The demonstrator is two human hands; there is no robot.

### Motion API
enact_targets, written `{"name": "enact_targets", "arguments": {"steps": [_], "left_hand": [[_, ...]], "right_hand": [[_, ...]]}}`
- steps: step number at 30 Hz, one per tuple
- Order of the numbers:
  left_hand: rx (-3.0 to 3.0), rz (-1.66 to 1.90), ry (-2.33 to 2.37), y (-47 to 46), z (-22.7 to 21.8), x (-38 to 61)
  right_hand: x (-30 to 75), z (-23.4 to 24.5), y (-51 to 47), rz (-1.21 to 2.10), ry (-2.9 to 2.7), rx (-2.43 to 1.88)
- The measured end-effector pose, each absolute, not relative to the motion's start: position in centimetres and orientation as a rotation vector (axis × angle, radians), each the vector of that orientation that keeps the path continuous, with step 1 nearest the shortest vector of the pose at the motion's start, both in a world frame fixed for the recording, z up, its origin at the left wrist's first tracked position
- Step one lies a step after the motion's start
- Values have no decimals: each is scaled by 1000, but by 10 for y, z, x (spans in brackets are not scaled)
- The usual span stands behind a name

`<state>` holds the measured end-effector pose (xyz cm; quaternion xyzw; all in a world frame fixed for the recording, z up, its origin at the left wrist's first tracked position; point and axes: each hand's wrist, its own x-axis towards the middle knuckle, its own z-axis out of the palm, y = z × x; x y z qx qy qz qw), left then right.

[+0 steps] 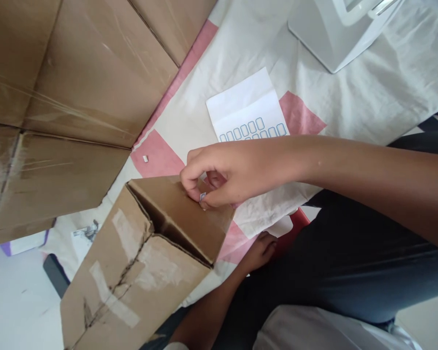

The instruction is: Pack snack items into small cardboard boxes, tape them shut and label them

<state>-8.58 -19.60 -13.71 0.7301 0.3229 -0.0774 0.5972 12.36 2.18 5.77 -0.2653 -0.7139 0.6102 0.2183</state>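
My right hand (219,177) reaches in from the right over the cardboard box (190,206). Its thumb and index finger pinch a small white sticker (203,197) with a blue outline, close to the box's upper panel. Lower down, my left hand (263,250) rests beside my leg with its fingers curled; whether it holds anything is hidden. Near its fingertips are a white piece (282,226) and a red surface (295,228). Beyond my right forearm lies a white sheet (243,99) printed with rows of blue-outlined rectangles, partly covered by the arm.
Large taped cartons (95,73) stand stacked at the upper left. A white device (324,34) sits at the top right on the pink and white cloth (368,92). A tiny white scrap (145,159) lies on the cloth. Dark-clad legs (350,262) fill the lower right.
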Motion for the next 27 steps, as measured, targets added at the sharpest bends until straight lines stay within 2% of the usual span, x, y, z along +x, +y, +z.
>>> {"name": "enact_targets", "arguments": {"steps": [19, 27], "left_hand": [[1692, -203, 739, -195, -137, -85], [1744, -237, 718, -192, -132, -83]], "right_hand": [[120, 55, 19, 1656, -1935, -710], [121, 57, 21, 1749, -1922, -757]]}}
